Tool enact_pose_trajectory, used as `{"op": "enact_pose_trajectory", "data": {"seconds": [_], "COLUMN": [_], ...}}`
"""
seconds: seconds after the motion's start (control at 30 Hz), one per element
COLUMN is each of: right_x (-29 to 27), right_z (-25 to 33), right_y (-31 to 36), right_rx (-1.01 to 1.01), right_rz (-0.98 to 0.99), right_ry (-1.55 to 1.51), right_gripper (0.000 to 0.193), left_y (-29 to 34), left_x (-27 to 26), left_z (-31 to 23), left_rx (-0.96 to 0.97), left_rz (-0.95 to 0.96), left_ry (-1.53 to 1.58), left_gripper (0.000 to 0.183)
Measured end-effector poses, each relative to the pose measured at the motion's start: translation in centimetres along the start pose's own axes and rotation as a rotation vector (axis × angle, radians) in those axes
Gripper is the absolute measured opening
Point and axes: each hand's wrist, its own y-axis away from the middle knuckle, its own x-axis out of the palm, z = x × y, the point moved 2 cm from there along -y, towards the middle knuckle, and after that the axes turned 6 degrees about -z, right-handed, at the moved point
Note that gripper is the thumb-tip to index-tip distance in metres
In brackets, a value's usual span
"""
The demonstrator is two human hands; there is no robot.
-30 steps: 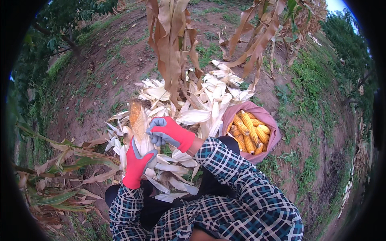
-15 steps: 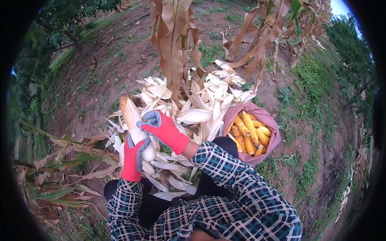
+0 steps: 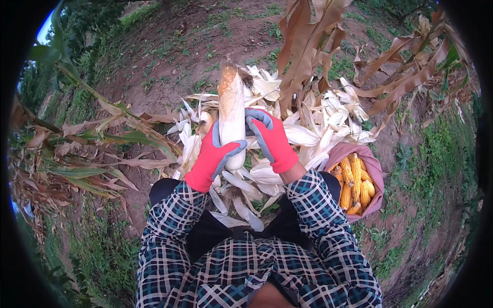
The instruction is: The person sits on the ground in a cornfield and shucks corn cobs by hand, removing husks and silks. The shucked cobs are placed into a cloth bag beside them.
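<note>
An ear of corn [image 3: 233, 102] in pale husk stands nearly upright before me, its far tip brownish orange and its thick end toward me. My left hand [image 3: 215, 156], in a red and grey glove, is closed round its lower part, thumb across the front. On the ear's right side is my right hand [image 3: 269, 138], gloved the same way, with fingers curled and their tips close against the husk. Whatever may be pinched in those fingers is hidden. Loose pale husks [image 3: 303, 133] lie heaped on the ground beneath and beyond both hands.
At my right knee stands a pinkish sack [image 3: 378, 177] with its mouth wide, holding several bare yellow cobs [image 3: 354, 177]. Dry brown corn stalks [image 3: 308, 46] rise beyond the husks. More leaning stalks and leaves [image 3: 87, 138] spread at the left. Bare soil with green weeds surrounds this.
The view has swung left, so the stalks and sack appear farther right. The ear stands straighter, and my right hand has moved from across its front to its right side.
</note>
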Motion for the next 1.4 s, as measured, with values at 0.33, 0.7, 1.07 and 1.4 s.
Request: {"op": "enact_pose_trajectory", "data": {"seconds": [0.33, 0.7, 1.07, 1.4], "right_x": [-0.1, -0.2, -1.6, -2.4], "right_z": [0.6, 1.5, 3.0, 4.6], "right_y": [-0.3, 0.1, 0.8, 1.6], "right_rx": [0.029, 0.021, 0.12, 0.211], "right_rz": [0.034, 0.012, 0.13, 0.206], "right_ry": [0.303, 0.332, 0.373, 0.4], "right_gripper": [0.035, 0.041, 0.031, 0.03], "left_y": [-0.6, 0.2, 0.5, 0.9], "left_x": [-2.1, -2.5, -2.4, -2.6], "left_z": [1.9, 1.5, 1.3, 1.6], "left_rx": [0.185, 0.345, 0.176, 0.249], "left_rz": [-0.04, 0.058, 0.152, 0.204], "left_ry": [-0.473, -0.901, -0.563, -0.681], "left_gripper": [0.085, 0.096, 0.093, 0.097]}}
